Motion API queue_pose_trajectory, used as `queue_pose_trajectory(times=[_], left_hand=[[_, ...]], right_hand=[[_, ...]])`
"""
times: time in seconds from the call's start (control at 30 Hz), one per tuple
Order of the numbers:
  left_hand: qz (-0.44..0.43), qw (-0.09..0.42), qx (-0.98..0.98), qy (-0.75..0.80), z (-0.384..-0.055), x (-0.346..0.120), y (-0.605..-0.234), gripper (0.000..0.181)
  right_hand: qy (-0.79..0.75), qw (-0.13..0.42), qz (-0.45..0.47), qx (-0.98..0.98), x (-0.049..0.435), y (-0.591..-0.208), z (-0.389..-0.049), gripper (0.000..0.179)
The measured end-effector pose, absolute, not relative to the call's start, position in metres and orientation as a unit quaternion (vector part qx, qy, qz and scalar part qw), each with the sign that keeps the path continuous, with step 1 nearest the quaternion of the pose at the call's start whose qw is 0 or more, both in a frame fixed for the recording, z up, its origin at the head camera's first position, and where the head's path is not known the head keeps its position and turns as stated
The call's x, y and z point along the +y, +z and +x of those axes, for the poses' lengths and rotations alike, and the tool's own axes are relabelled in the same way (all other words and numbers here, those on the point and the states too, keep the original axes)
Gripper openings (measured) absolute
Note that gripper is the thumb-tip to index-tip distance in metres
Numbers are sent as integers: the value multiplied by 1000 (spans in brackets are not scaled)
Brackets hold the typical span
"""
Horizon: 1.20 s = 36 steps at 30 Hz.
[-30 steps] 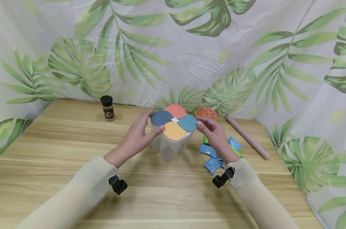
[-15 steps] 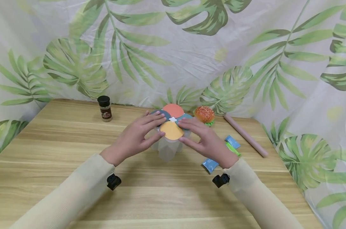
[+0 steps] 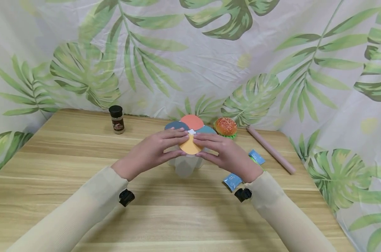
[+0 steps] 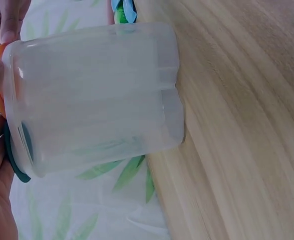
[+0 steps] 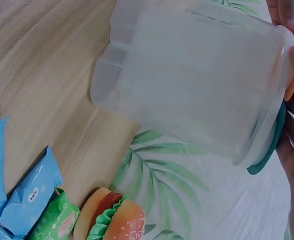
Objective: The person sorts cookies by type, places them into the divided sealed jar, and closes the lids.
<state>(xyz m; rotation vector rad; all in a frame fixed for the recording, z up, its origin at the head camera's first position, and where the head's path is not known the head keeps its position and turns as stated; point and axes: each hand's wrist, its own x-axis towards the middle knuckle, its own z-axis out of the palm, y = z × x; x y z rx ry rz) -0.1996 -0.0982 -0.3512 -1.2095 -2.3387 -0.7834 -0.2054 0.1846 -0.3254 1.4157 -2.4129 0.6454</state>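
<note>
A translucent plastic storage canister (image 3: 184,166) stands upright on the wooden table, its body filling much of the left wrist view. Its lid has coloured petal-shaped flaps, the yellow flap (image 3: 191,145) at the front, around a small white knob (image 3: 192,132). My left hand (image 3: 152,150) lies over the left of the lid, fingers extended across the dark blue flap toward the yellow one, thumb at the front edge. Mirroring it, my right hand (image 3: 226,152) presses on the right side, partly covering the teal flap, thumb also at the front rim. The fingertips of both hands nearly meet.
To the right lie blue snack packets (image 3: 233,181) and a green packet (image 5: 54,217), partly behind the right hand. A toy hamburger (image 3: 226,126) and a pinkish rod (image 3: 270,149) are farther back. A black-capped spice jar (image 3: 116,120) stands back left, before a leaf-print cloth.
From the lid's outer sides, both hands have moved inward over its top, fingers now spread across the flaps toward the middle. The canister stays about where it was.
</note>
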Motion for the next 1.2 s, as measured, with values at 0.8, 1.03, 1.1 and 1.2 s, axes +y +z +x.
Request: queue_pose_trajectory(times=[0.8,1.03,1.1,1.2], left_hand=[[-451,260,-808,-276,-198,-95,-369,47],[-446,288,-803,-271,-201,-90,-371,46],[-444,294,-804,-265,-202,-90,-368,46],[-448,303,-801,-258,-205,-90,-362,45]], right_hand=[[222,238,534,-780,185,-349,-211,48],[254,215,514,-791,186,-348,-212,43],[260,211,511,-792,185,-345,-213,42],[277,208,505,-791,184,-340,-215,40]])
